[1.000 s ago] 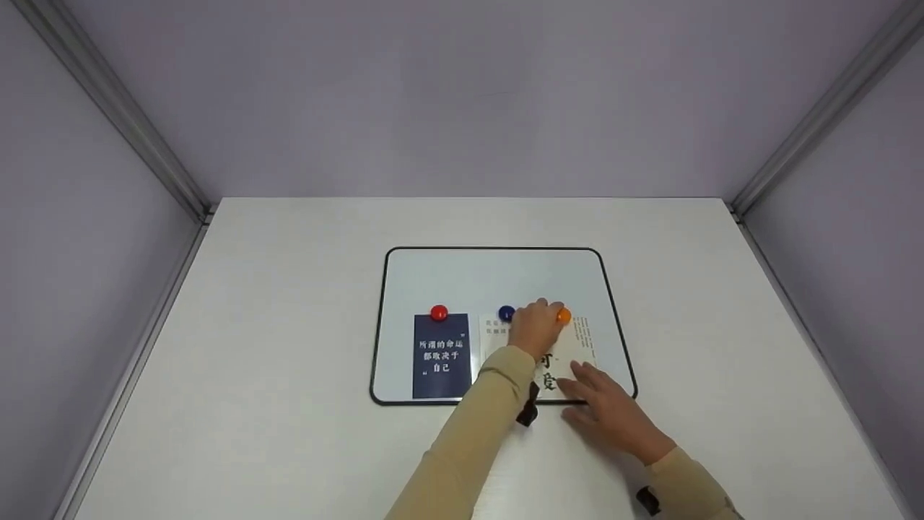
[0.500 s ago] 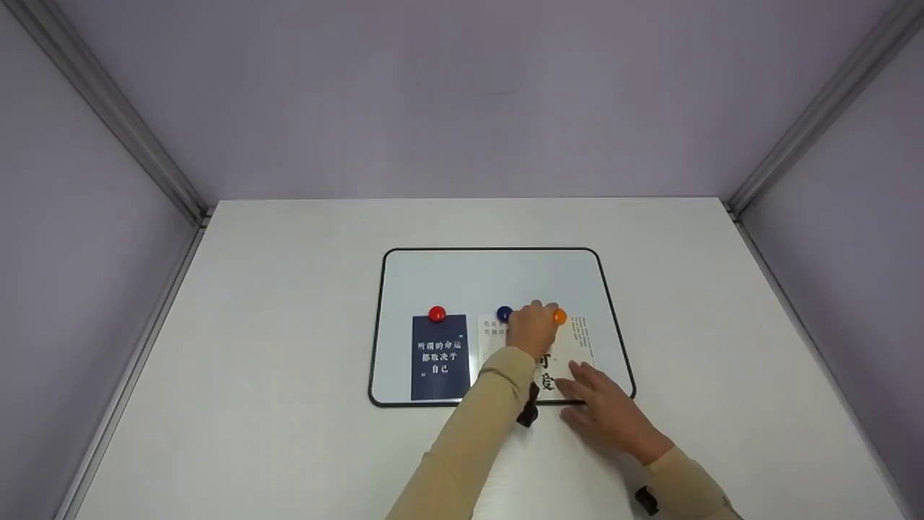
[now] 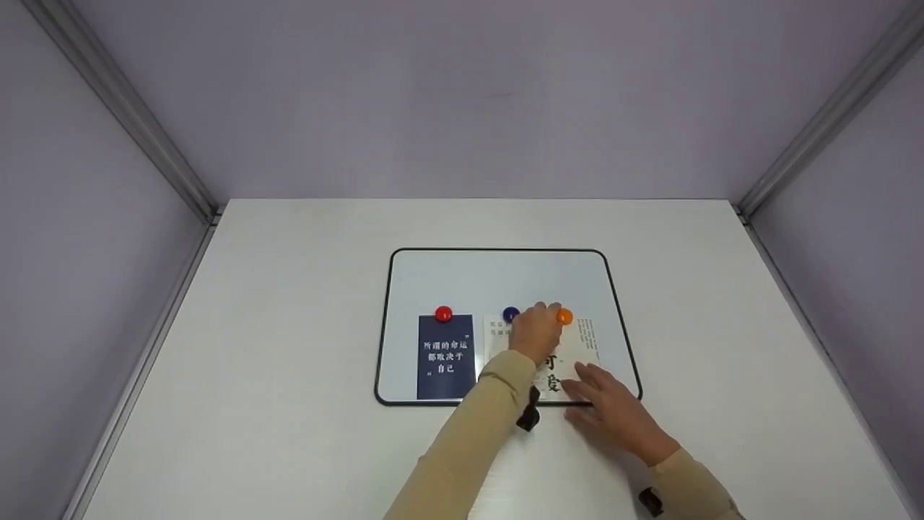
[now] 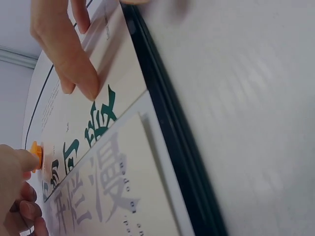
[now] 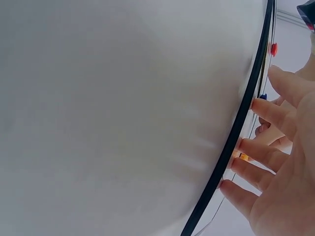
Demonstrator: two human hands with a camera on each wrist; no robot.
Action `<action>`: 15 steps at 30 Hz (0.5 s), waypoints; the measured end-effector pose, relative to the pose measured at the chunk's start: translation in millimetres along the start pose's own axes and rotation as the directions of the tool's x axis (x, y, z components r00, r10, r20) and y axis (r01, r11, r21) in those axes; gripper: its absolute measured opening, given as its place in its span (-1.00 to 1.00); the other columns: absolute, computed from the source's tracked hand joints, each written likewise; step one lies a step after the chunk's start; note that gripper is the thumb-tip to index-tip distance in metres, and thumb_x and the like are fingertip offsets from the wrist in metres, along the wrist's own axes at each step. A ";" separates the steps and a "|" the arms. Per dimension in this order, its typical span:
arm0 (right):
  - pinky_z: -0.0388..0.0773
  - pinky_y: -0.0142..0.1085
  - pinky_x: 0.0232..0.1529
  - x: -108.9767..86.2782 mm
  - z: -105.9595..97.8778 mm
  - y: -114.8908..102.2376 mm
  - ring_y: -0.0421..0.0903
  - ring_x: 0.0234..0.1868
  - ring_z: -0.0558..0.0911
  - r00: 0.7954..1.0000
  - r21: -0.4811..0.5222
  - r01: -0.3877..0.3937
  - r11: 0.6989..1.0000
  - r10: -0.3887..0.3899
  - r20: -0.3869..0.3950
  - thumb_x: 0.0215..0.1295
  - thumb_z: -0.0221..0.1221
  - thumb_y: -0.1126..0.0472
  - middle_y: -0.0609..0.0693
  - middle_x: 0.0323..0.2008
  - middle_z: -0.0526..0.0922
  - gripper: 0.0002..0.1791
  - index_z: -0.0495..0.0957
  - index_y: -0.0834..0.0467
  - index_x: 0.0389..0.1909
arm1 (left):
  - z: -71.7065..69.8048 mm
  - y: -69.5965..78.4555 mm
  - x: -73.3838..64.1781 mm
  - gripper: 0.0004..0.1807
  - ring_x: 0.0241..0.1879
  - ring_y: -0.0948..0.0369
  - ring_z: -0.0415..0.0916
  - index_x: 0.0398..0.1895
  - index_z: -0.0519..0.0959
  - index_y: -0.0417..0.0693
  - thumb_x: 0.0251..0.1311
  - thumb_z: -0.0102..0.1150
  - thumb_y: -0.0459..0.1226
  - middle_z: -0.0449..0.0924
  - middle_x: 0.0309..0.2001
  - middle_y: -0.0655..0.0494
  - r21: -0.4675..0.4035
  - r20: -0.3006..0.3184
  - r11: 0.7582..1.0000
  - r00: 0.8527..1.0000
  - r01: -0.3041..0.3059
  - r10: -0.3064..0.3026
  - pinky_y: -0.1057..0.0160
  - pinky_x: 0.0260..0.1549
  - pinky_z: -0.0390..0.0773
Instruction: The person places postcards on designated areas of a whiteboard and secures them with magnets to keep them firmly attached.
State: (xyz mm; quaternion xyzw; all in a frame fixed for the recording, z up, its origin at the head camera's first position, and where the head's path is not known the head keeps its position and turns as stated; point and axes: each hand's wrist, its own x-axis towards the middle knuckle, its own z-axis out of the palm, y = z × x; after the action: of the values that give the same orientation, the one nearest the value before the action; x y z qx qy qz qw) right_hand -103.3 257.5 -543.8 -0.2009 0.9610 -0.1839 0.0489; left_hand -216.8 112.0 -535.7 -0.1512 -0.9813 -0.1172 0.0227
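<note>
My left hand [image 3: 535,332] reaches over the whiteboard [image 3: 498,278] and pinches a round orange magnet [image 3: 565,316] at the top of a cream card [image 3: 577,343]. Its other fingers are curled, as the left wrist view shows. My right hand [image 3: 621,415] lies lower down with spread fingers, their tips on the cream card and the board's near black edge. A second pale card [image 4: 142,187] with grey lettering lies beside the cream one, partly hidden by my left arm. A dark blue magnet [image 3: 510,314] sits at its top.
A navy card [image 3: 445,372] with white lettering lies at the board's left, under a red magnet [image 3: 443,314]. The board rests flat on a white table [image 3: 289,325]. Pale walls [image 3: 469,101] enclose the table at the back and both sides.
The head view has shifted slightly. Both hands, the cards and the magnets keep their places on the board.
</note>
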 end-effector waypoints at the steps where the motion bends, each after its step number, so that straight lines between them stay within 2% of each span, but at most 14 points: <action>1: 0.41 0.12 0.31 0.8 -0.8 -0.1 0.23 0.34 0.41 1.000 -0.004 0.004 1.000 -0.004 -0.007 0.20 0.27 0.03 0.20 0.31 0.44 -0.52 0.54 0.04 0.15 | -1.1 -0.1 0.0 -0.71 -0.32 0.26 0.65 0.07 0.60 0.07 0.33 0.11 -0.15 0.69 -0.24 0.12 -0.017 -0.004 1.000 1.000 -0.002 0.002 0.34 -0.35 0.69; 6: 0.47 0.11 0.26 4.8 -4.4 -1.6 0.22 0.27 0.48 0.999 -0.028 0.017 0.999 -0.017 -0.032 0.20 0.28 0.04 0.22 0.24 0.49 -0.57 0.56 0.05 0.09 | -4.6 -1.6 -0.3 -0.70 -0.32 0.26 0.64 0.08 0.60 0.07 0.35 0.07 -0.14 0.69 -0.22 0.12 -0.100 -0.020 0.995 0.999 -0.027 0.025 0.35 -0.36 0.67; 10: 0.54 0.09 0.17 5.3 -7.7 -2.2 0.20 0.16 0.56 0.995 -0.067 0.040 0.997 -0.046 -0.091 0.19 0.30 0.08 0.25 0.12 0.57 -0.62 0.58 0.09 0.02 | -5.3 -1.5 -1.7 -0.68 -0.26 0.26 0.66 0.10 0.59 0.06 0.36 0.06 -0.11 0.71 -0.14 0.11 -0.160 -0.036 0.986 0.999 -0.038 0.032 0.34 -0.29 0.68; 13: 0.57 0.09 0.12 7.7 -11.2 -3.2 0.19 0.10 0.60 0.989 -0.100 0.042 0.994 -0.055 -0.139 0.18 0.31 0.10 0.25 0.06 0.61 -0.63 0.60 0.12 -0.01 | -7.1 -3.9 -4.0 -0.67 -0.23 0.25 0.67 0.11 0.59 0.06 0.35 0.07 -0.10 0.71 -0.11 0.11 -0.200 -0.077 0.979 0.997 -0.041 0.025 0.32 -0.26 0.69; 15: 0.57 0.10 0.11 10.8 -14.5 -4.1 0.19 0.10 0.61 0.985 -0.110 0.029 0.993 -0.047 -0.167 0.17 0.32 0.09 0.24 0.05 0.62 -0.62 0.60 0.14 -0.01 | -9.2 -7.3 -5.7 -0.68 -0.26 0.23 0.68 0.09 0.60 0.06 0.35 0.08 -0.10 0.71 -0.14 0.10 -0.208 -0.127 0.977 0.992 -0.054 0.028 0.30 -0.28 0.69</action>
State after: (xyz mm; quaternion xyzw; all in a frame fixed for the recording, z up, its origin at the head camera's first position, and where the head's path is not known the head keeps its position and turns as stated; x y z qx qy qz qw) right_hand -114.2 254.4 -529.1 -0.2053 0.9661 -0.1492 -0.0475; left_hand -213.5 101.4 -528.8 -0.1655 -0.9567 -0.2293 0.0695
